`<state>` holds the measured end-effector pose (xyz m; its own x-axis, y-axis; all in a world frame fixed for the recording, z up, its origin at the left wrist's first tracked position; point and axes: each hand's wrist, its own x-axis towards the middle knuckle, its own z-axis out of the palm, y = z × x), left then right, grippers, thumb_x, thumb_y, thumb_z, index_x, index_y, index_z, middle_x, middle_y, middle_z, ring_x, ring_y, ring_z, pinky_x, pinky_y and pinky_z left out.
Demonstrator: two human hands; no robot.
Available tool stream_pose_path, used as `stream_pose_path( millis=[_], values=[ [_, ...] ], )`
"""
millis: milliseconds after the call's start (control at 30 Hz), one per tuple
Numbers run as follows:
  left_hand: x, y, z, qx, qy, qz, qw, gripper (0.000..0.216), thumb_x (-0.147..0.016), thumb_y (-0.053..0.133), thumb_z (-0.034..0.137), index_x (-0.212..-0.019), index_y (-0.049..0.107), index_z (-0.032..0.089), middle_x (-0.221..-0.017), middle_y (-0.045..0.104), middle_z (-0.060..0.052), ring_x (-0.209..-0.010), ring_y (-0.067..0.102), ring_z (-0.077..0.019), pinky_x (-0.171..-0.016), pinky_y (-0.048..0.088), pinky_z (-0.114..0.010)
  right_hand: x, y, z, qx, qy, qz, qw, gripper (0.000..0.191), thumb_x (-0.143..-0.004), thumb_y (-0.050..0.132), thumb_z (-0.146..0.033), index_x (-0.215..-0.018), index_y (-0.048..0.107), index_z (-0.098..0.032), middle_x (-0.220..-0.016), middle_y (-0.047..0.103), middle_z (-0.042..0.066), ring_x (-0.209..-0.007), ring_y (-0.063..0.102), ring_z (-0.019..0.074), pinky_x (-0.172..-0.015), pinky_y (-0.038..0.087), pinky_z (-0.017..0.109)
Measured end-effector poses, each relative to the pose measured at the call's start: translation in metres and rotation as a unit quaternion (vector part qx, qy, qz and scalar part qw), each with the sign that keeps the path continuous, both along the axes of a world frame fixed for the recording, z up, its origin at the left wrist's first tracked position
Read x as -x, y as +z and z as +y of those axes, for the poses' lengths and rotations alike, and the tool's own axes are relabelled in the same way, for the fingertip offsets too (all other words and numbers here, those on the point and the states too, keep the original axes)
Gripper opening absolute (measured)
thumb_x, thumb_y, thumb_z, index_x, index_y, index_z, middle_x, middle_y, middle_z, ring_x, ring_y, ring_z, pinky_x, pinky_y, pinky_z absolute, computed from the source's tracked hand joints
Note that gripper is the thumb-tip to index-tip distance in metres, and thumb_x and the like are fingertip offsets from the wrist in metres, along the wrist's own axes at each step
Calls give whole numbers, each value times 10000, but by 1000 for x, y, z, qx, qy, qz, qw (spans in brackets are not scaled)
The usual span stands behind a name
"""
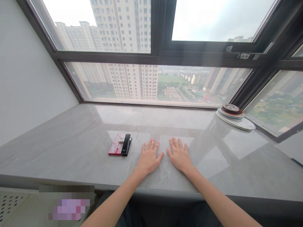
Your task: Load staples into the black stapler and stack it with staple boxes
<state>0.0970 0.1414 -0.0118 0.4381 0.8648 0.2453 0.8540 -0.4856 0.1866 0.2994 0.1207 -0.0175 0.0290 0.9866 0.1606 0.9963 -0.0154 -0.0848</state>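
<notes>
My left hand (149, 158) lies palm down on the grey stone sill (78, 142), fingers spread, holding nothing. Beside it, my right hand (180, 155) also rests flat with its fingers apart; the two thumbs point toward each other across a small gap. To the left of my left hand, a black stapler (126, 145) lies alongside red and white small boxes (115, 147). A smaller box (121, 137) with a staple-like picture sits on top of them, next to the stapler. Neither hand touches these things.
At the back right corner stands a stack of plates or round mats (230, 113) against the window frame (251, 78). A dark thin object (297, 162) shows at the right edge. Below the sill on the left is a pale perforated surface (14, 201) with a blurred-out patch.
</notes>
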Motion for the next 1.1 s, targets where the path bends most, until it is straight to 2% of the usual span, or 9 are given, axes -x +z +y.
stream_pose_path(
  millis=[667,1100],
  values=[
    [-4,-7,-7,-21,7,15,1000,673,-1048,278,608,-1634,298,279,-1714,248,-77,-1594,169,-296,-1275,136,-575,1,-3,-8,-4,-5,6,1000,679,-1051,265,-541,-1666,249,-254,-1733,173,60,-1593,89,327,-1253,41,585],
    [-9,-6,-35,-12,24,3,1000,675,-1039,322,573,-1631,307,251,-1706,260,-102,-1589,153,-347,-1260,84,-648,6,-4,-21,2,-3,11,1000,675,-1053,286,-524,-1665,257,-239,-1732,169,71,-1591,103,350,-1252,54,599]
  ],
)
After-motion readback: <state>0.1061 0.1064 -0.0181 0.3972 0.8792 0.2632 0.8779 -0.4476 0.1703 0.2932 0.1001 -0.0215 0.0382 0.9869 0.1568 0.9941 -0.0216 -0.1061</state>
